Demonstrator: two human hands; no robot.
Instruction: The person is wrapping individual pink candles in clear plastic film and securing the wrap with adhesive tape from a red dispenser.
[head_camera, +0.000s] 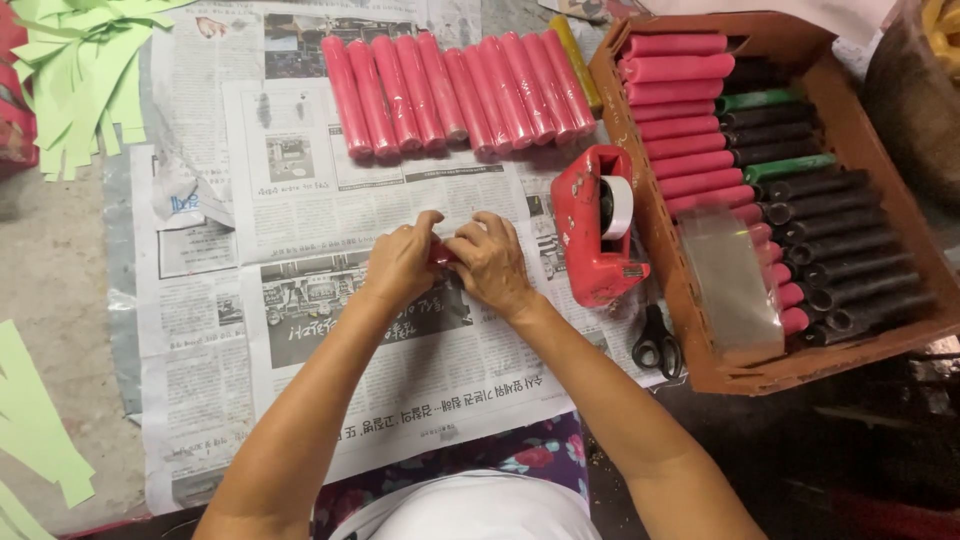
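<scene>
Over the spread newspaper we see both hands meeting at the middle of the sheet. The left hand and the right hand have their fingers curled tight around a small red tube, of which only a sliver shows between them; it seems to be a wrapped tube like the others, though the hands hide most of it. Beyond the hands, a row of pink-red wrapped tubes lies side by side on the paper, with one yellow tube at its right end. Just right of the hands sits a red tape dispenser, and black-handled scissors lie near it. A brown cardboard box holds pink, black and green tubes, with a clear plastic sheet on them. Green paper strips lie at the upper left.
</scene>
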